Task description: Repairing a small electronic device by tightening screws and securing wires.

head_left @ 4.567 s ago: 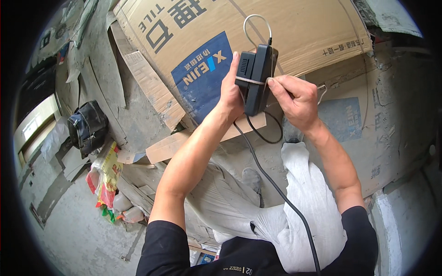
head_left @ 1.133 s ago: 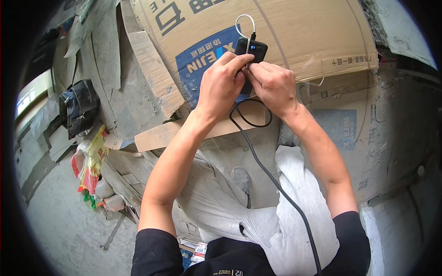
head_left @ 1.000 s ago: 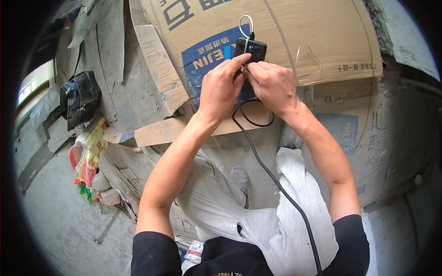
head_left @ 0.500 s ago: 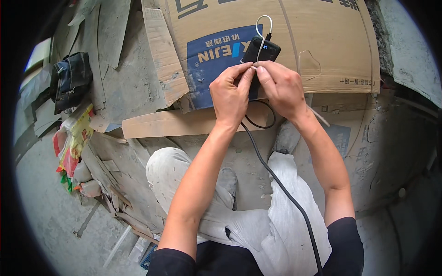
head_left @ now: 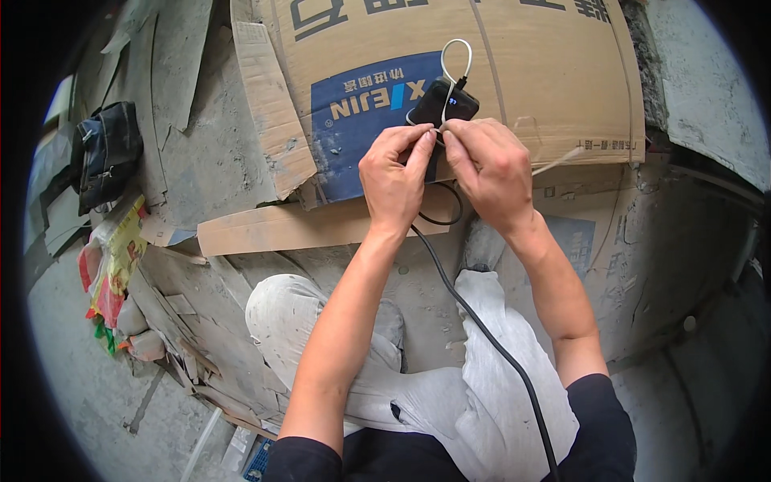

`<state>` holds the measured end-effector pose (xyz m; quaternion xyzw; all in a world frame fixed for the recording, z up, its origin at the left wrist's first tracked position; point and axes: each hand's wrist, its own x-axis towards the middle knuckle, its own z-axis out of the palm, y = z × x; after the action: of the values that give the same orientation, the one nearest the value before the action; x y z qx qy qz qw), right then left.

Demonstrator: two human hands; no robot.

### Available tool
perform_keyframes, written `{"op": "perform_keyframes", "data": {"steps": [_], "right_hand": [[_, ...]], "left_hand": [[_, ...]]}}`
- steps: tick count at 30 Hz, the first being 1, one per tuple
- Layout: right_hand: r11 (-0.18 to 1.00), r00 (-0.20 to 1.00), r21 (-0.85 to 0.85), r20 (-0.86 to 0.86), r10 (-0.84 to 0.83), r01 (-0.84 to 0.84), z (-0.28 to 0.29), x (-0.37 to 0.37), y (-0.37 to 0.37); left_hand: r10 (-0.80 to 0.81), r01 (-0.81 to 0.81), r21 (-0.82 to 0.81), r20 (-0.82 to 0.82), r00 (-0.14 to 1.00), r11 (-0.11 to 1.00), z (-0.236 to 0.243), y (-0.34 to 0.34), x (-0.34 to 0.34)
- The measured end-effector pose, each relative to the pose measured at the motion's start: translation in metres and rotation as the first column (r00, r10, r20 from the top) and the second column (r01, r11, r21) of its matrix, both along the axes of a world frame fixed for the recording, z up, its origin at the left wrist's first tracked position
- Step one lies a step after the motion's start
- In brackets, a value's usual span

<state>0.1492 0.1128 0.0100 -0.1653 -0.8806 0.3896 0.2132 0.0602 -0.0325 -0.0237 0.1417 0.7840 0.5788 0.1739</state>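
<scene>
My left hand [head_left: 393,181] and my right hand [head_left: 494,173] are closed in pinches, close together, on a thin pale cord [head_left: 440,130] at the near end of a black power bank [head_left: 464,104]. The power bank has a small lit display and a looped white cable [head_left: 470,50] plugged into its far end; its near part is hidden by my fingers. It sits over a large printed cardboard sheet [head_left: 562,88]. A thick black cable [head_left: 512,361] loops below my hands and runs down across my light grey trousers. A loose pale length [head_left: 566,158] sticks out right of my right hand.
A black bag [head_left: 108,157] lies at the left, with crumpled colourful plastic bags [head_left: 116,249] below it. A cardboard strip [head_left: 281,229] runs along the near edge of the big sheet. Dusty concrete floor [head_left: 96,369] shows at lower left.
Since 4.6 seconds ago the black bundle has turned to show the display, and both hands have moved onto the pale cord. My left knee has come up; the view has shifted.
</scene>
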Motion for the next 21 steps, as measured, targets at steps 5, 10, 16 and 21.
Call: {"op": "perform_keyframes", "data": {"steps": [5, 10, 16, 21], "right_hand": [[0.900, 0.996, 0.428, -0.030, -0.079, 0.084, 0.016, 0.012, -0.005], [0.930, 0.994, 0.350, -0.044, -0.104, 0.113, 0.029, 0.014, 0.004], [0.997, 0.998, 0.041, 0.022, -0.066, 0.065, 0.018, 0.019, -0.007], [0.998, 0.998, -0.020, 0.002, -0.060, 0.060, 0.000, 0.028, -0.036]], "left_hand": [[-0.039, 0.039, -0.027, -0.022, 0.999, 0.999, -0.001, 0.001, 0.001], [-0.069, 0.068, -0.044, -0.014, 0.998, 0.997, 0.003, 0.003, -0.002], [-0.087, 0.089, -0.019, 0.060, 0.994, 0.996, 0.000, 0.006, -0.003], [-0.135, 0.139, -0.076, 0.056, 0.989, 0.987, 0.014, 0.010, -0.009]]}}
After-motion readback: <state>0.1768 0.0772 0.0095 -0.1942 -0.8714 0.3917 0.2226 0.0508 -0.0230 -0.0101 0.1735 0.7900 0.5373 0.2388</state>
